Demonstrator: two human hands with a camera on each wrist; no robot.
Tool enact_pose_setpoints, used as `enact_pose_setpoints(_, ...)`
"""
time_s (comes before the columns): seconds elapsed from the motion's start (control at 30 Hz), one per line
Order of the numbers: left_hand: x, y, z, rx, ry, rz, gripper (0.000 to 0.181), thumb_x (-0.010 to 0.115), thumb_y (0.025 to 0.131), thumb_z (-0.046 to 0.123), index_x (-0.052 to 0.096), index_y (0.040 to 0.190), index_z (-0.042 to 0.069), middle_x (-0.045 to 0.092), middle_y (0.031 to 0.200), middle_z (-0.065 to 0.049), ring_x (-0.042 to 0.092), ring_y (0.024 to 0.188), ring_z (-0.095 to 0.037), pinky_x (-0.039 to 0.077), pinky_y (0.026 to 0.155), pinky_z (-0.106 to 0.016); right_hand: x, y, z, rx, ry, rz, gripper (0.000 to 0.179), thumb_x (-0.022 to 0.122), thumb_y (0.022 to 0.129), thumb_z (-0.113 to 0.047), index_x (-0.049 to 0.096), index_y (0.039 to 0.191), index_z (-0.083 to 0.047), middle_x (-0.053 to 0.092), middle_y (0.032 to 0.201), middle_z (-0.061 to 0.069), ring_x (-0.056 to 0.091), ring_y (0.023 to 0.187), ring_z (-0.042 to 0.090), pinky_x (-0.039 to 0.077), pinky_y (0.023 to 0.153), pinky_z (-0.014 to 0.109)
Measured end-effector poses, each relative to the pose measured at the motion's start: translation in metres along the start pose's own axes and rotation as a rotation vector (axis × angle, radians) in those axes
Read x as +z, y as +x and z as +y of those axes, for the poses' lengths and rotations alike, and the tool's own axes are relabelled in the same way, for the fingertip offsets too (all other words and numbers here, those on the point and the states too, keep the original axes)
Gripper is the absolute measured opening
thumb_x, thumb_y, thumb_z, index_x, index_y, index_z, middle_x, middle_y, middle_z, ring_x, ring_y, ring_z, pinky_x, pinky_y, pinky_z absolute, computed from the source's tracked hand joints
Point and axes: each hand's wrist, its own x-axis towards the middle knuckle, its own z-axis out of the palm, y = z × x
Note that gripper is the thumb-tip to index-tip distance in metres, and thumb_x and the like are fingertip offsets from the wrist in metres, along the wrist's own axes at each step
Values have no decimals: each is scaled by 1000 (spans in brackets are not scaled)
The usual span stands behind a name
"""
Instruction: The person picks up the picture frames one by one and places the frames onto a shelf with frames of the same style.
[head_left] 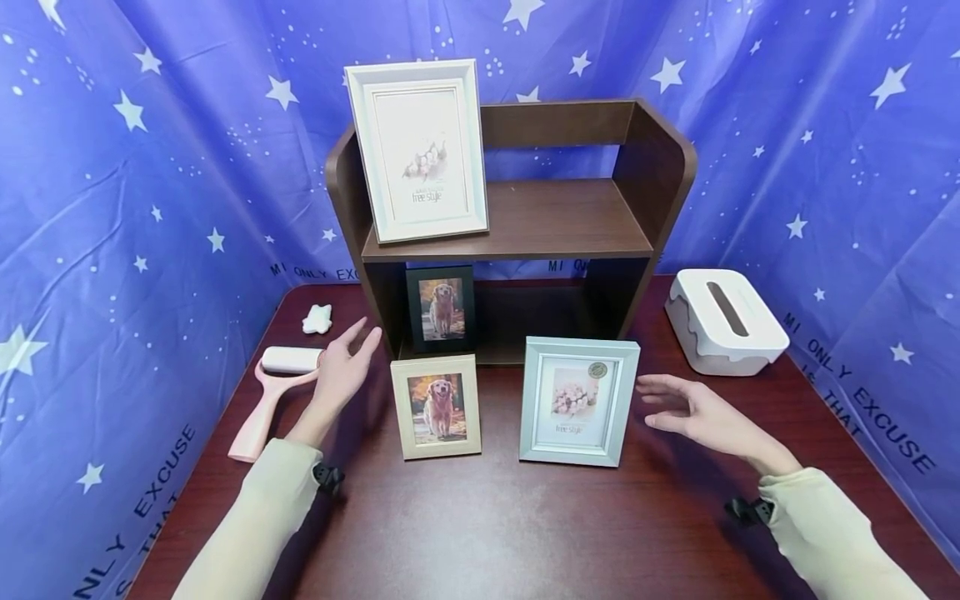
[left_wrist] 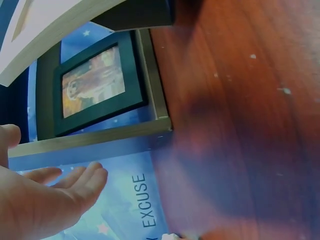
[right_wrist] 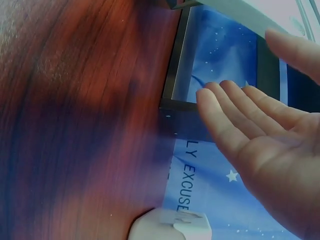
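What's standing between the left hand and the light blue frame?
In the head view, the cream dog-photo frame stands between the left hand and the light blue frame, with bare tabletop between the two frames.

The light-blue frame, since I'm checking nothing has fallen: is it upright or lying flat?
Upright: in the head view, the light-blue frame stands on the table, front facing the camera.
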Motion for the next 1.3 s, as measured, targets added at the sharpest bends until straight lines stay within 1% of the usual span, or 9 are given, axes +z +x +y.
enact_pose_setpoints(0.13, 1, 4, 5, 30, -44, 87, 54, 63, 90, 44, 58, 131, 8, 65, 117, -12, 61, 102, -26, 44, 88, -40, 3, -3, 0, 38, 56, -4, 58, 71, 87, -13, 43, 133, 10, 53, 127, 26, 52, 112, 45, 49, 87, 34)
enact_pose_setpoints(0.27, 4, 7, 7, 68, -44, 122, 47, 68, 89, 36, 62, 124, 5, 68, 108, -12, 65, 94, -24, 48, 83, -39, 8, -4, -1, 51, 81, 5, 59, 72, 86, -14, 44, 133, 9, 52, 128, 24, 53, 112, 41, 49, 86, 32)
enact_pose_setpoints(0.4, 7, 10, 6, 64, -11, 131, 43, 69, 88, 36, 64, 118, 4, 69, 105, -12, 66, 93, -24, 47, 83, -38, 12, -2, -1, 33, 98, 16, 57, 72, 87, -13, 45, 132, 9, 54, 127, 23, 54, 111, 42, 50, 84, 28)
enact_pose_setpoints(0.5, 8, 15, 7, 68, -5, 145, 41, 69, 88, 35, 66, 113, 3, 69, 102, -13, 65, 91, -25, 46, 83, -39, 14, 0, -2, 14, 106, 22, 56, 72, 86, -12, 46, 132, 8, 55, 125, 22, 55, 109, 43, 50, 83, 27)
enact_pose_setpoints(0.63, 10, 20, 10, 74, 1, 154, 37, 69, 88, 31, 65, 108, 0, 68, 99, -16, 64, 89, -27, 44, 85, -40, 18, 1, -1, 16, 110, 36, 52, 72, 86, -13, 49, 130, 5, 59, 121, 17, 59, 106, 37, 51, 82, 28)
enact_pose_setpoints(0.77, 11, 22, 9, 71, 28, 164, 34, 68, 90, 29, 65, 107, 0, 69, 96, -16, 64, 87, -27, 43, 86, -40, 24, 1, 1, 42, 132, 40, 49, 72, 86, -14, 53, 127, 5, 62, 117, 16, 62, 103, 30, 52, 80, 29)
enact_pose_setpoints(0.9, 11, 23, 7, 99, 43, 174, 33, 66, 91, 27, 64, 107, -1, 69, 94, -16, 63, 85, -28, 44, 83, -40, 29, 2, 0, 63, 153, 36, 46, 71, 87, -15, 55, 124, 7, 63, 114, 17, 64, 100, 27, 52, 79, 29)
enact_pose_setpoints(1.1, 11, 25, 9, 135, 48, 176, 30, 65, 92, 25, 64, 105, -3, 68, 93, -17, 63, 82, -28, 43, 82, -40, 33, 5, 0, 71, 144, 51, 41, 71, 87, -16, 59, 119, 7, 65, 111, 16, 65, 98, 23, 52, 78, 27)
enact_pose_setpoints(1.3, 13, 26, 10, 132, 51, 178, 30, 65, 92, 25, 64, 104, -2, 68, 92, -16, 62, 81, -27, 44, 80, -39, 34, 8, -1, 69, 130, 77, 35, 72, 87, -16, 63, 113, 5, 66, 106, 14, 66, 95, 20, 52, 77, 28)
